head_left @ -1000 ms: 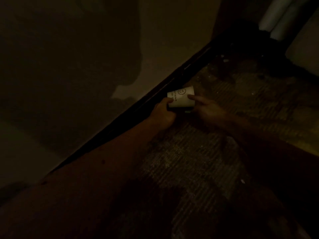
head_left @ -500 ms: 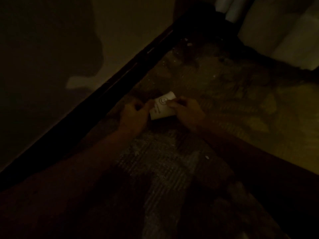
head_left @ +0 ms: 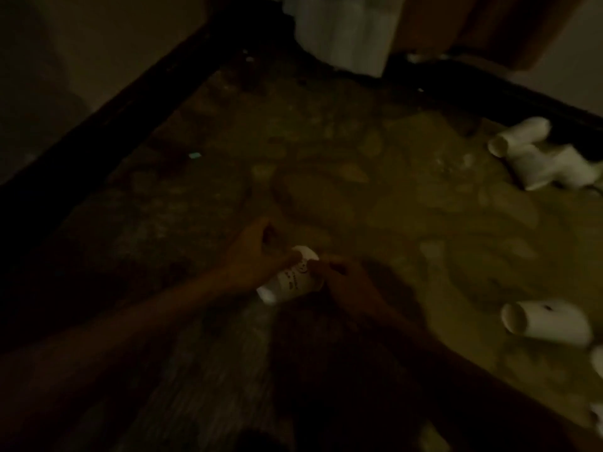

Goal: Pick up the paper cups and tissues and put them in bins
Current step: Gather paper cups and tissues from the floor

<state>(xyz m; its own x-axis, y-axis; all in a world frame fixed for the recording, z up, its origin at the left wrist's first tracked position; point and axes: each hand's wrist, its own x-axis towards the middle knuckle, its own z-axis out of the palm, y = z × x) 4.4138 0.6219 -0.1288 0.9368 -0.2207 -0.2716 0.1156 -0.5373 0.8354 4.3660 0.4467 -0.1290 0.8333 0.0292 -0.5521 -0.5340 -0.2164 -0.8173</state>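
Low over the carpeted floor (head_left: 359,197), I have the printed paper cup (head_left: 290,278) pinched between both hands: my left hand (head_left: 257,256) has thumb and fingers closed on its upper end, my right hand (head_left: 346,282) curled against its side. More cups lie tipped over to my right, one near (head_left: 548,321) and a pair (head_left: 535,151) by the dark skirting; I see no bin. My worry is the gloom and blur: I could crush the thin wall by squeezing too hard, or lose the cup while passing it between hands. Whether it holds liquid I cannot tell; if so, tilting would spill it.
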